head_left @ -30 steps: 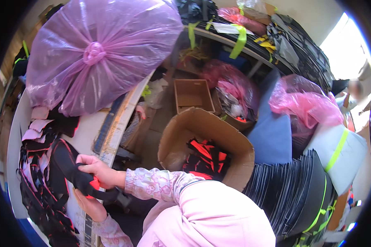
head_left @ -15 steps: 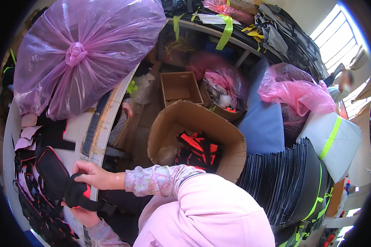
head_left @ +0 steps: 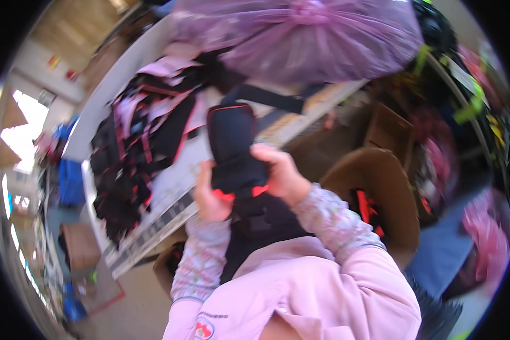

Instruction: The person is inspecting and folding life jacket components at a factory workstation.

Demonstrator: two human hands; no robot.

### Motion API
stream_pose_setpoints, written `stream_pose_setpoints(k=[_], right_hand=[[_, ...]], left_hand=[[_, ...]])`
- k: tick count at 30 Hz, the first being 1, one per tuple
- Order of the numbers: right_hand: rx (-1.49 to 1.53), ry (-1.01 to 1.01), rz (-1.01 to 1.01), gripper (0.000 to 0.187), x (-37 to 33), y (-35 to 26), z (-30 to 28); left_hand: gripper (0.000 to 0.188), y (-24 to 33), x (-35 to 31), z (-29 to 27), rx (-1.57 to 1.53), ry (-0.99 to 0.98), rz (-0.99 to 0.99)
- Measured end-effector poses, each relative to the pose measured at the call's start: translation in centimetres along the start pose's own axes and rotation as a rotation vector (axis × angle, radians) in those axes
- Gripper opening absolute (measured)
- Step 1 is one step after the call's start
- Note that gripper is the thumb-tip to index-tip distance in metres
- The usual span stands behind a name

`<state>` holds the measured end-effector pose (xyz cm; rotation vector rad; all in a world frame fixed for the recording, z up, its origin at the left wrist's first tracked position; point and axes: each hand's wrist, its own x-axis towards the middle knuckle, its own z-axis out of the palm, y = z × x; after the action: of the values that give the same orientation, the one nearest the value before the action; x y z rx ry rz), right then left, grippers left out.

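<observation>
Left hand (head_left: pixel 212 199) and right hand (head_left: pixel 283 174) together, fingers (head_left: pixel 263 152) gripping both sides of a black, red-edged padded fabric piece (head_left: pixel 232 137) near the long white surface (head_left: pixel 178 175)!

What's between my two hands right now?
A black padded piece with red edging lies between your left hand and right hand, touching both, in the head view.

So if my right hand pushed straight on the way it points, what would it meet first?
Your right hand would first meet the black, red-edged piece it already holds; beyond that, probably the dark and pink pile, though depth is unclear.
</observation>
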<state>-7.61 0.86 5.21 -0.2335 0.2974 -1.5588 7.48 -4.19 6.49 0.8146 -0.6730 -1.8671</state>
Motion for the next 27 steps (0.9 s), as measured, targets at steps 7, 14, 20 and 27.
stream_pose_setpoints(k=[7, 14, 20, 27], right_hand=[[-0.432, 0.065, 0.001, 0.053, -0.8, 5.1, 1.1], [-1.036, 0.245, -0.411, 0.055, -0.3, 5.6, 1.0], [-1.54, 0.107, -0.394, 0.064, -1.9, 4.4, 1.4], [-1.755, 0.067, -0.574, 0.066, -1.0, 4.5, 0.9]], left_hand=[[0.023, 0.1, 1.0, -2.3, 0.085, 0.081, 0.401], [0.027, 2.7, 1.9, -2.0, 1.279, -0.333, 0.866], [0.028, 1.6, 2.4, -3.5, 0.87, -0.427, 0.135], [0.023, 1.6, 1.9, -2.7, 0.722, -0.271, 0.099]])
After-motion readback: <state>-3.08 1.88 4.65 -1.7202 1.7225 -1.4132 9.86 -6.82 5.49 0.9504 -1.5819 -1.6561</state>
